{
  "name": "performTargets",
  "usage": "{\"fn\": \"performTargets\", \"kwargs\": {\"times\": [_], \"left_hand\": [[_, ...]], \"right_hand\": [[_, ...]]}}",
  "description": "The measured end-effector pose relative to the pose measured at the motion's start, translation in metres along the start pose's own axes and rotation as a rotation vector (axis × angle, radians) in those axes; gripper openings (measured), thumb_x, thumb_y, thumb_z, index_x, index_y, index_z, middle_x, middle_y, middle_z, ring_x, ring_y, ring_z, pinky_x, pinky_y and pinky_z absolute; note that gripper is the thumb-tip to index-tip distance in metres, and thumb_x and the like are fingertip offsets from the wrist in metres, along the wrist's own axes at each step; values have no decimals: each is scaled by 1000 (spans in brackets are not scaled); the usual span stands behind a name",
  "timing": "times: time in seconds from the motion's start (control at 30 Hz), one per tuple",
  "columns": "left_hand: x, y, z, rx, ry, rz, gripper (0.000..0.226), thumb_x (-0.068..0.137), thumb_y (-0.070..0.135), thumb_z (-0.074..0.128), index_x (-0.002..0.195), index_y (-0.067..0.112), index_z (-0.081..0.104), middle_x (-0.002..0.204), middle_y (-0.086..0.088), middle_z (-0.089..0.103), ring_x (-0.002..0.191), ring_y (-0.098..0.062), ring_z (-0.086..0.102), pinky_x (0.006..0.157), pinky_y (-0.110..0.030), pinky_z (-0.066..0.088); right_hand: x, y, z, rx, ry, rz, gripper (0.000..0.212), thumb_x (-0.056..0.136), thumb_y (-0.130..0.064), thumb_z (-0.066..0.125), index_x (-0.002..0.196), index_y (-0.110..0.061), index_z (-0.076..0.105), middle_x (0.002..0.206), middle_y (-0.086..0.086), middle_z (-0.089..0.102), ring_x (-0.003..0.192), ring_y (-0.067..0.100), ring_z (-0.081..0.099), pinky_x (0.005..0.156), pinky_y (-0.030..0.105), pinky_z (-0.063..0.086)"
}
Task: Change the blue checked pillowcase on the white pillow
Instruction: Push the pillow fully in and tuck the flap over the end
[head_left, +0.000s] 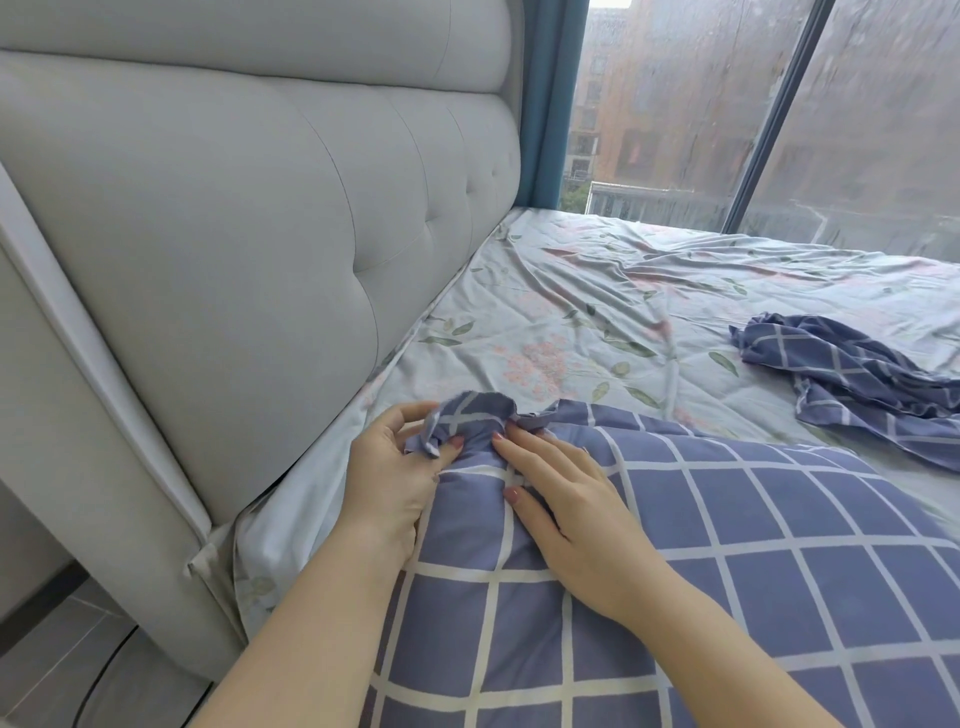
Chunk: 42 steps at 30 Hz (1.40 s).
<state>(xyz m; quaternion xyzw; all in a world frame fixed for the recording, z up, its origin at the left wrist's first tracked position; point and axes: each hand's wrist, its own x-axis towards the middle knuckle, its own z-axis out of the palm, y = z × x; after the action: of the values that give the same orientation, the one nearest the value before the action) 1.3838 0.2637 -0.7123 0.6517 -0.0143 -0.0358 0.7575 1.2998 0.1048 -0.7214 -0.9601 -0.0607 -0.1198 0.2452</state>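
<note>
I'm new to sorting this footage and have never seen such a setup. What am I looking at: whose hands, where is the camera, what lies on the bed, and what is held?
There is no machine here: a person works with two bare hands, filmed by one wide-angle camera worn on the head, looking forward and down. The left hand pinches a bunched corner of a blue checked pillowcase, which looks plumply filled. The right hand rests flat on it, fingers straight, holding nothing. All this lies on a bed with a flowered sheet. A second checked cloth lies crumpled farther right. A padded headboard stands on the left, and a window is behind.
</note>
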Motion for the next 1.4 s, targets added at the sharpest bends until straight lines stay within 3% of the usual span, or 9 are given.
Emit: {"fn": "performTargets", "kwargs": {"times": [0.17,0.3,0.53,0.67,0.83,0.97,1.07,1.23,1.4], "left_hand": [[5,2,-1,-30,113,-123,38,76,39,83,89,5,71,90,-18,75,91,-37,72,85,-53,58],[9,3,-5,57,148,-92,23,93,36,66,90,13,70,95,-9,75,92,-27,71,88,-47,57],[-5,-2,-31,429,-238,-506,100,44,89,68,118,22,61,112,0,71,103,-25,67,95,-42,53],[-14,2,-52,411,-543,-652,83,52,67,85,120,27,61,107,1,76,101,-23,71,87,-41,56],[-22,2,-41,281,-314,-264,57,65,36,89,115,20,66,96,3,77,87,-15,74,71,-26,55],[-11,22,4,85,-42,95,33,78,29,83,105,19,67,93,7,75,82,-5,71,62,-12,51],[11,21,28,168,2,146,52,80,41,78,121,17,58,106,4,69,95,-11,67,76,-18,53],[36,-21,-2,715,-277,-344,76,81,72,57,130,13,58,126,-6,64,105,-25,61,92,-32,48],[27,-20,-32,446,-499,-618,83,58,66,79,123,17,62,111,-7,74,101,-28,71,94,-44,54]], "right_hand": [[-3,-1,-7,-62,-57,5,63,91,-63,11,152,-48,16,159,-30,9,146,-8,-3,122,29,1],[-12,9,-20,-228,-72,192,61,95,-67,12,152,-49,8,161,-26,-1,150,4,-6,123,36,-3],[-21,48,-32,-273,-141,439,59,95,-65,16,151,-52,6,163,-18,-1,151,9,-2,123,42,3],[-27,45,-33,-300,-97,415,58,97,-62,19,152,-50,5,164,-17,-2,151,10,-2,122,41,2],[-46,31,-44,-238,-65,384,62,90,-66,13,151,-52,5,163,-18,-1,151,12,-4,123,43,3],[-57,17,-52,-165,299,285,58,96,-65,15,151,-48,18,163,-13,13,151,18,6,122,49,10],[-63,17,-53,-232,427,245,58,97,-57,20,152,-39,26,163,-6,19,150,23,12,119,52,11],[-71,49,-44,-430,-183,525,61,97,-63,8,154,-44,0,165,-11,-7,152,19,-6,121,52,-1],[-59,51,-41,-451,-250,539,64,96,-64,8,155,-41,-2,165,-9,-7,152,23,-7,120,57,1]]}}
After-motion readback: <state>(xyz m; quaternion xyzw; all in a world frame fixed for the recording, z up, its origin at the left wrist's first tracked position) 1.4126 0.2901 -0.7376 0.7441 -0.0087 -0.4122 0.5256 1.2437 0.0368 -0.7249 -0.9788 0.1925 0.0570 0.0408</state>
